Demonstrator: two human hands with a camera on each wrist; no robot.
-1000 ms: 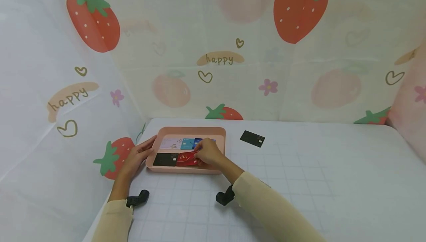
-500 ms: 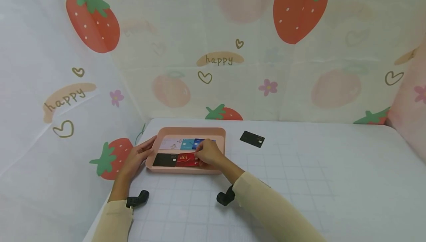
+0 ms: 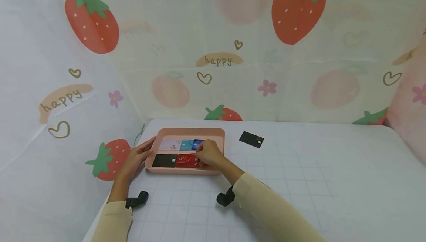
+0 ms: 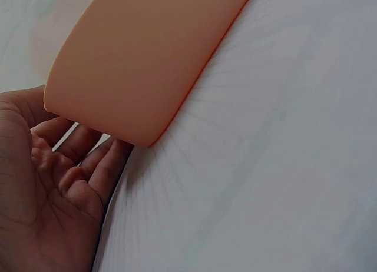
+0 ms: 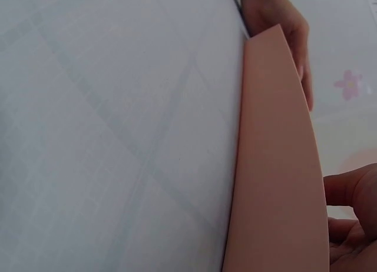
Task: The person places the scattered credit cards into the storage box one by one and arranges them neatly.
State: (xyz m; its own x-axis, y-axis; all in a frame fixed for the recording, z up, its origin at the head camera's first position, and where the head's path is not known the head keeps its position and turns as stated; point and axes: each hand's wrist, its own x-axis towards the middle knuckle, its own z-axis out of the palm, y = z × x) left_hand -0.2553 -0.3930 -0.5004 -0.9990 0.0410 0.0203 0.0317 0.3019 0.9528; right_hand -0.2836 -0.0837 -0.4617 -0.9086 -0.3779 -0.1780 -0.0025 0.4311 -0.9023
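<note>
A pink tray (image 3: 189, 172) holds two rows of cards. In its front row, a black card (image 3: 164, 160) lies left of a red VIP card (image 3: 186, 160), edge to edge. My right hand (image 3: 209, 153) reaches over the tray's right side and pinches the red card at its right end, its fingers bent; in the right wrist view the tray wall hides the fingertips. Along the tray's left side rests my left hand (image 3: 135, 158), fingers extended against the wall; the left wrist view shows this hand (image 4: 59, 178) at the tray's corner, with fingertips hidden behind it.
The tray's back row has a pale patterned card (image 3: 169, 144), a light blue card (image 3: 186, 144) and a dark blue card (image 3: 197, 144) partly covered by my right hand. Another black card (image 3: 251, 139) lies on the white table (image 3: 299, 182), right of the tray. A strawberry-print curtain stands behind.
The red card, slightly tilted a second ago, now lies flatter and straighter beside the black card. My right hand has barely shifted, and my left hand stays at the tray's side.
</note>
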